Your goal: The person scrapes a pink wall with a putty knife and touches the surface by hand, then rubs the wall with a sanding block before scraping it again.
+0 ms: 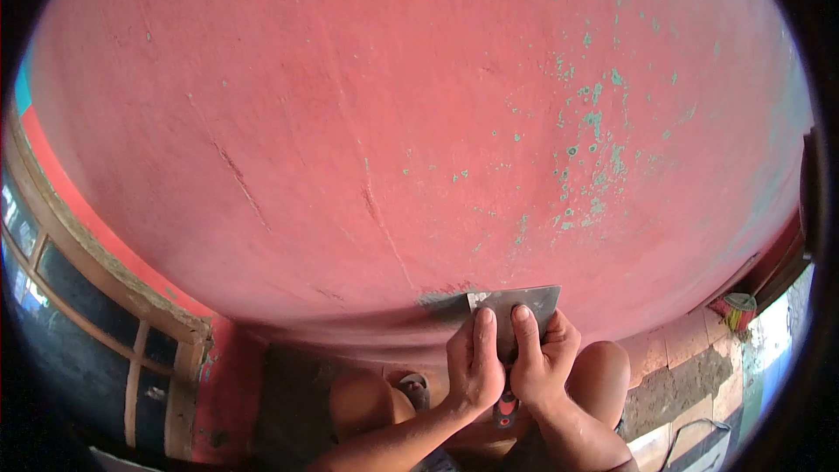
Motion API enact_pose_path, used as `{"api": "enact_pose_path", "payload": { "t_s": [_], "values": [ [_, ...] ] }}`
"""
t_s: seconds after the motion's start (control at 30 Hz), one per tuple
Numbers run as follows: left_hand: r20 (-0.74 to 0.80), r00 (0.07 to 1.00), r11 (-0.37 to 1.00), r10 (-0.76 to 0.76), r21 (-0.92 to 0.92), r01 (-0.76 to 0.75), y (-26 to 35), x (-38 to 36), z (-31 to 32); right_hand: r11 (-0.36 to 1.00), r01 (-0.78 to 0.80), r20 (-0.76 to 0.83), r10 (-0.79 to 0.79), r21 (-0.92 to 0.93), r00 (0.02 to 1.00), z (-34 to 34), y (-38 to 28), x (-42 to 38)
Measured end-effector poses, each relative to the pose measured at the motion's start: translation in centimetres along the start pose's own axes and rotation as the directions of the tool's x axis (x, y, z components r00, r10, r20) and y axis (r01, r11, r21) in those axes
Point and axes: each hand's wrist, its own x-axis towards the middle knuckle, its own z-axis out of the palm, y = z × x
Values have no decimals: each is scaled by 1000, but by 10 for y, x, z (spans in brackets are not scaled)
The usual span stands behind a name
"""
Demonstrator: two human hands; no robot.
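Both of my hands grip a wide scraper whose flat metal blade (514,299) meets the lower part of a pink painted wall (306,122). My left hand (474,365) is closed at the scraper's left side, its thumb pressed up along the blade. On the other side, my right hand (544,363) is closed the same way, thumb on the metal. The black and red handle (505,409) points down between my wrists. Just left of the blade, a greyish bare patch (446,297) shows on the wall.
Green flecks (596,122) and long cracks (240,179) mark the wall. A wooden-framed window (135,341) stands at left. My bent knees (601,376) flank my arms. A broom head (737,308) leans at right above a tiled floor (677,398), where a thin cable (699,424) lies.
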Motion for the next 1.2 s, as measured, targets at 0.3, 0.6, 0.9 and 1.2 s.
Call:
{"api": "enact_pose_path", "payload": {
  "t_s": [0.3,0.6,0.9,1.2],
  "values": [
    [74,997,1000,13,13,-14,5,5,-5,1000,-15,11,15,-4,1000,3,-11,3],
    [-11,995,993,95,73,-94,8,8,-1,1000,18,21,-18,-12,1000,6,-16,6],
    [33,998,951,50,304,-58,-50,0,-31,1000,-8,52,8,3,999,-3,2,-7],
    [-6,970,900,244,374,-225,-26,0,-14,993,-44,105,32,110,994,5,-34,0]
  ]
}}
